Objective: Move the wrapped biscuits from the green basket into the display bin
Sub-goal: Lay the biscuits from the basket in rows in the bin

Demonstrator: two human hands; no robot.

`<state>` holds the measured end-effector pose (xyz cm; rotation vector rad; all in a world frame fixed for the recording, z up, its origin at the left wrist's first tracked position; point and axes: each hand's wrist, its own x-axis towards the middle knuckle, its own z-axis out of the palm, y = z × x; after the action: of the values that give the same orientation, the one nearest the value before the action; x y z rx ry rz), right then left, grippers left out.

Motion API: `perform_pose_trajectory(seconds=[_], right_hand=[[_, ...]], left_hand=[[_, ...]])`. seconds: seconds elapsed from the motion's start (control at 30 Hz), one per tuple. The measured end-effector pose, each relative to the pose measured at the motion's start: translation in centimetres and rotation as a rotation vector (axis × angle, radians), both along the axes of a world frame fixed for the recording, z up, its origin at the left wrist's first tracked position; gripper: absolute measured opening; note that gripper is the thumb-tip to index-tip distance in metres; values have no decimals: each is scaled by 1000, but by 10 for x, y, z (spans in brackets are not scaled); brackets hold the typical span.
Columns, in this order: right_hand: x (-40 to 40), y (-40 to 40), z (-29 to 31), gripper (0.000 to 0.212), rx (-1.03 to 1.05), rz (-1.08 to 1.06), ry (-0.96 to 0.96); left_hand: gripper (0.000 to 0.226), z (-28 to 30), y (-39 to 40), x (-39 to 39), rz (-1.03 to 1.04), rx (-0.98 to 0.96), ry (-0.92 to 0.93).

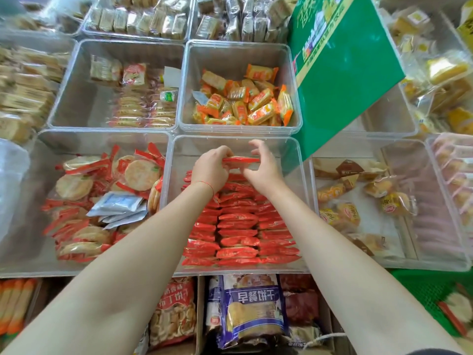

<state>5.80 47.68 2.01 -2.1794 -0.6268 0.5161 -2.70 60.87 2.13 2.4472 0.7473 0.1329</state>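
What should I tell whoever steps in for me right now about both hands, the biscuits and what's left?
Left hand: pinching one end of a red-wrapped biscuit packet, held on edge.
Right hand: fingers spread at the packet's other end; grip unclear.
Clear plastic display bin: neat rows of red-wrapped packets fill the near and middle part; the far strip is bare.
Green mesh basket: at lower right, mostly out of frame; contents unclear.
Left: seat this packet at the far end of the rows, then check the basket for more.
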Motion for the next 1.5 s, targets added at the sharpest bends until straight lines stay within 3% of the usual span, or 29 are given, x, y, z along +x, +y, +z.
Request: perform_pose_trajectory(seconds=[0.17,0.27,0.37,0.5,0.7,0.9,1.0,1.1,1.27,1.5], right_hand=[[5,7,-13,36,-226,135,-91],[4,14,-21,37,-338,208,-112],[-1,28,-17,45,-508,343,-135],[-2,43,-6,52,-654,443,-87],[6,48,5,62,-741,515,11],[0,47,-5,88,-800,477,-127],[-1,47,-8,93,-810,475,-205],[-2,46,-8,95,-721,452,-112],[-3,34,-4,73,-556,378,-96],[-16,18,6,51,-415,310,-186]], left_hand=[[40,-12,-2,4,-91,-26,215],[51,-14,5,-2,-120,148,301],[48,-15,19,-18,-135,309,385],[46,-25,21,-32,-189,293,424],[58,-26,23,-37,-217,310,378],[42,-27,21,-35,-203,348,416],[44,-28,21,-35,-194,361,412],[49,-27,21,-34,-195,360,425],[44,-18,21,-34,-188,279,410],[43,6,11,-40,-197,202,213]])
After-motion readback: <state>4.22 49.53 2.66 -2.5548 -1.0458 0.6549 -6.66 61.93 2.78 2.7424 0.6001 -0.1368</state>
